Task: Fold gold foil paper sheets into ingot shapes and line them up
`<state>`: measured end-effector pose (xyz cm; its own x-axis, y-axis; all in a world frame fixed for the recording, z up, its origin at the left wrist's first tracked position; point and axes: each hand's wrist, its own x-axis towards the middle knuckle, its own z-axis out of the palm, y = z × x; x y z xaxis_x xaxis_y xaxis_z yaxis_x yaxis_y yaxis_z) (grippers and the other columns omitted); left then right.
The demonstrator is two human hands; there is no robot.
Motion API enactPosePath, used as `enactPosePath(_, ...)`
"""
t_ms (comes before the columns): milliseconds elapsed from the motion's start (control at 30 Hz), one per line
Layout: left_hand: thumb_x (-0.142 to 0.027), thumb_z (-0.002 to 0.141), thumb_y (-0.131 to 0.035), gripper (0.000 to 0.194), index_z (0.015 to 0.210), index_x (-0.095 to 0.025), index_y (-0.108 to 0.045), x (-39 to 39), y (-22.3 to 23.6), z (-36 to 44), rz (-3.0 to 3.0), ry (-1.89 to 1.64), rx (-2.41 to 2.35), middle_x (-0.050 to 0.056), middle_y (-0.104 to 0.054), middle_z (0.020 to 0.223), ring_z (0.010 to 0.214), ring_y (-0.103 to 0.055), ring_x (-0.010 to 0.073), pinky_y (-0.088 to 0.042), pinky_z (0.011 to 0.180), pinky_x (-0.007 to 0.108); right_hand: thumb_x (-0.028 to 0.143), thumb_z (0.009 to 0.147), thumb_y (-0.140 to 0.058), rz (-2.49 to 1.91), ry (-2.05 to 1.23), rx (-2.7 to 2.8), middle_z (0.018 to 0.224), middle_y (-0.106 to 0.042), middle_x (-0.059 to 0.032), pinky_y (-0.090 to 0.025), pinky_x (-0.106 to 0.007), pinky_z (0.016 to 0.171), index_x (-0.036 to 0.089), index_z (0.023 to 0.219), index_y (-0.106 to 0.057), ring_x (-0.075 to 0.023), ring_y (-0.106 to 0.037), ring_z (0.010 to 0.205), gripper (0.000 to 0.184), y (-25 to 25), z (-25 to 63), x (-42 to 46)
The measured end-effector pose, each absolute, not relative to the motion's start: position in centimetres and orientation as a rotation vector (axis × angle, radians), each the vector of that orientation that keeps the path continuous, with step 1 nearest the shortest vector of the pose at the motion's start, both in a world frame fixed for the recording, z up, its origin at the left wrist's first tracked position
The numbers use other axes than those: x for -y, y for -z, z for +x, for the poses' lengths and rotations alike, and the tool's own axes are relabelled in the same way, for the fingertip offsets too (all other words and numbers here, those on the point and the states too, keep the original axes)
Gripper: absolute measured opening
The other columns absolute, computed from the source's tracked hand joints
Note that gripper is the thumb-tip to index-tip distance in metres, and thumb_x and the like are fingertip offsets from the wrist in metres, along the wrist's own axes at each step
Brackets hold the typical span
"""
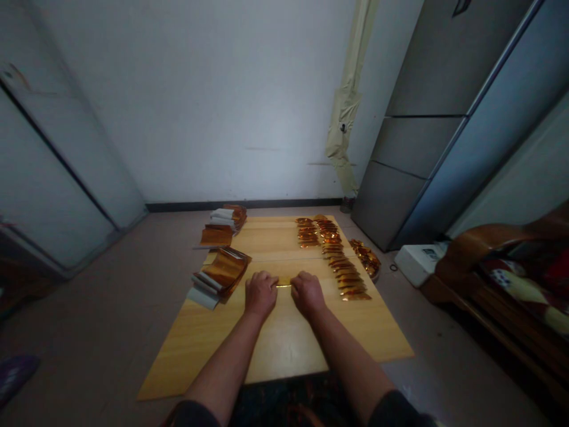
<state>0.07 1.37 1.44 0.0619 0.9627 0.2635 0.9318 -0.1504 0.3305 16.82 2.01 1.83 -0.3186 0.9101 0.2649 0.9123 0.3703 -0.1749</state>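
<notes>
Both hands meet near the middle of a light wooden board (284, 350). My left hand (261, 292) is closed on the left end of a narrow strip of gold foil paper (284, 283). The strip's right end is pinched by my right hand (306, 291). Only its middle shows between the fingers; the ends are hidden. Left of my left hand lies a stack of gold foil sheets (226, 268) with pale undersides. To the right of my right hand runs a long row of folded gold foil pieces (344, 270).
More foil sheets (216, 235) sit at the board's far left edge. A shorter row of folded pieces (306, 232) lies at the far right. Beyond the right edge stands a container of gold pieces (367, 259). A white box (420, 264), a fridge (418, 118) and a wooden bench (489, 302) are further right.
</notes>
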Motion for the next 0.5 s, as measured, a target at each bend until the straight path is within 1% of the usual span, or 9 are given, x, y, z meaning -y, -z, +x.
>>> enactPosePath(200,-0.025,0.09,-0.05,0.028,0.104,-0.03,-0.073,-1.33,-1.66,0.01,2.23,-0.575,-2.009,0.005,-0.064,0.098,0.098,-0.051,0.0222,-0.033,0.078,0.036,0.019,0.089,-0.052,-1.604,0.015,2.328,0.085,-0.061,-0.0051,-0.026,-0.028,0.068,0.019,0.083,-0.068,-0.0167,-0.051,0.08,0.018,-2.15,16.85,-1.87)
enactPosePath(400,-0.027,0.091,-0.051,0.025,0.102,-0.032,-0.074,-1.44,-1.82,0.06,2.183,-0.543,-2.032,0.005,-0.064,0.099,0.098,-0.05,0.0217,-0.034,0.078,0.034,0.025,0.093,-0.051,-1.625,0.047,2.348,0.088,-0.062,-0.0063,-0.026,-0.029,0.068,0.018,0.085,-0.068,-0.018,-0.051,0.084,0.019,-2.65,16.52,-2.07)
enactPosePath(500,-0.027,0.09,-0.052,0.025,0.1,-0.031,-0.074,-1.44,-1.81,0.09,2.175,-0.57,-2.035,0.005,-0.063,0.1,0.099,-0.05,0.0217,-0.034,0.079,0.034,0.023,0.094,-0.05,-1.649,0.049,2.39,0.089,-0.063,-0.0081,-0.027,-0.03,0.069,0.018,0.087,-0.068,-0.019,-0.052,0.085,0.02,-2.58,16.37,-2.46)
